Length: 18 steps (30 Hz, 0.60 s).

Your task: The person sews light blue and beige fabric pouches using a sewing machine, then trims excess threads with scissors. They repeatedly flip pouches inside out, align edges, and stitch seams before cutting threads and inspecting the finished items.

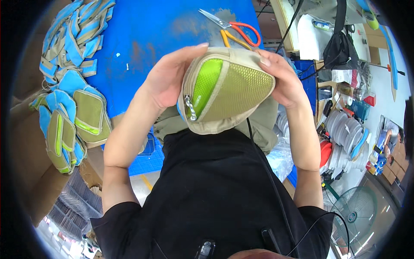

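Note:
Between both hands I hold a small beige pouch (241, 93) in front of my body, its face turned up. A bright green panel, an olive mesh pocket and a zipper with a grey cord pull show on it. My left hand (170, 75) grips the upper left side, its fingers mostly hidden behind the pouch. My right hand (282, 75) holds the upper right edge, thumb on top. Just beyond the pouch, scissors (241, 32) with red and yellow handles lie partly spread on the blue table (146, 43).
Blue and beige straps (75, 39) are heaped at the table's left. Below them lies a pile of green, olive and blue pouch pieces (69, 121) beside a cardboard box (26, 159). A fan (353, 216) and stacked white discs (345, 134) stand at the right.

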### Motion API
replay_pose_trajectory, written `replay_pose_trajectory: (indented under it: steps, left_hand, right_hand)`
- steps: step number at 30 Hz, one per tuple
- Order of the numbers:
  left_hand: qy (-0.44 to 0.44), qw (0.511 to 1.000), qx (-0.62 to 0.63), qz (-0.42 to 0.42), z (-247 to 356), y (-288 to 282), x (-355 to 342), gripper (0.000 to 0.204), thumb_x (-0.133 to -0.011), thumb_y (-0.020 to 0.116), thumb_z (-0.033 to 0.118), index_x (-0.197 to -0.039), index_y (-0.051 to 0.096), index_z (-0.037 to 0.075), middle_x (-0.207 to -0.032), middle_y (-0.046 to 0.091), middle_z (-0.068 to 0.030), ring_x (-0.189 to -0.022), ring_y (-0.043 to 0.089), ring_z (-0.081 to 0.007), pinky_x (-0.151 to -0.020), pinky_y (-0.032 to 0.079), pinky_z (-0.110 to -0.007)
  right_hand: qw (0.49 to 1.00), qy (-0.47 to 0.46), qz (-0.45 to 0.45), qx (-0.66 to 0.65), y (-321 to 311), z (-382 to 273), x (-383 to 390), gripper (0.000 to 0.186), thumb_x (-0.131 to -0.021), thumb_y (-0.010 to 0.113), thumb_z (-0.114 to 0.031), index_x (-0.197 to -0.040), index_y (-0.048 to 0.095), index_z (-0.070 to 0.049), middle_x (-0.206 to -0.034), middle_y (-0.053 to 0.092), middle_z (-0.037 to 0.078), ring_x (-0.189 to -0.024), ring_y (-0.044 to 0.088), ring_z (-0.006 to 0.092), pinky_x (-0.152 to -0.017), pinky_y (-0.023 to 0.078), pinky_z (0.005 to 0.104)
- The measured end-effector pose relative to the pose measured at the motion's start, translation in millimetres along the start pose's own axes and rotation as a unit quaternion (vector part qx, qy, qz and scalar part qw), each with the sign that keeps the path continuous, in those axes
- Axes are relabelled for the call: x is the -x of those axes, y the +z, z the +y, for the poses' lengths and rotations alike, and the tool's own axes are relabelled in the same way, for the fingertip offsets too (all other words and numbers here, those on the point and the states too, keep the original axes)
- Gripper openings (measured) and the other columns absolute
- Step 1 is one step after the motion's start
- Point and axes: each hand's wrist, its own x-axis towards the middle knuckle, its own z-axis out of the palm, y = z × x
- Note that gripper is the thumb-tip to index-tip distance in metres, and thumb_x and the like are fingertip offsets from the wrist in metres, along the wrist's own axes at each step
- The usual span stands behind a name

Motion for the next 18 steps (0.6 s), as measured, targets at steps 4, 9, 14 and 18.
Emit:
replay_pose_trajectory:
  steps: [4,9,14,18]
  left_hand:
    - [0.011,0.997,0.048,-0.062,2,-5,1,0.046,-0.102,0.051,0.026,-0.131,0.057,-0.009,-0.122,0.069,-0.0195,-0.108,0.069,-0.0269,-0.095,0.055,-0.039]
    - [0.074,0.993,-0.09,0.001,8,4,7,0.034,-0.099,0.058,0.018,-0.124,0.064,-0.005,-0.115,0.072,-0.0136,-0.1,0.071,-0.0196,-0.09,0.057,-0.035]
    - [0.227,0.815,-0.493,0.201,14,3,0,0.011,-0.087,0.072,0.003,-0.091,0.062,0.005,-0.088,0.068,-0.0011,-0.073,0.061,-0.0062,-0.065,0.049,-0.025]
    - [0.375,0.532,-0.71,0.268,46,-10,-4,0.024,-0.082,0.072,0.002,-0.077,0.048,0.004,-0.069,0.053,-0.0053,-0.057,0.047,-0.0103,-0.05,0.036,-0.032]
  right_hand:
    - [0.99,-0.004,-0.027,-0.139,-4,-2,2,0.045,-0.092,0.066,-0.019,-0.129,0.058,0.005,-0.114,0.07,0.011,-0.108,0.067,0.0172,-0.1,0.048,0.0294]
    - [0.99,-0.067,0.006,-0.127,-6,4,-4,0.045,-0.087,0.073,-0.015,-0.125,0.056,0.002,-0.117,0.067,0.013,-0.107,0.066,0.0222,-0.097,0.052,0.0338]
    - [0.844,-0.221,0.248,0.422,-2,7,-31,0.024,-0.088,0.073,-0.005,-0.078,0.051,-0.004,-0.068,0.055,0.005,-0.061,0.05,0.015,-0.057,0.041,0.031]
    - [0.714,-0.338,0.29,0.54,40,6,-35,0.03,-0.081,0.072,-0.002,-0.071,0.044,-0.002,-0.063,0.046,0.015,-0.055,0.045,0.028,-0.053,0.039,0.0362]
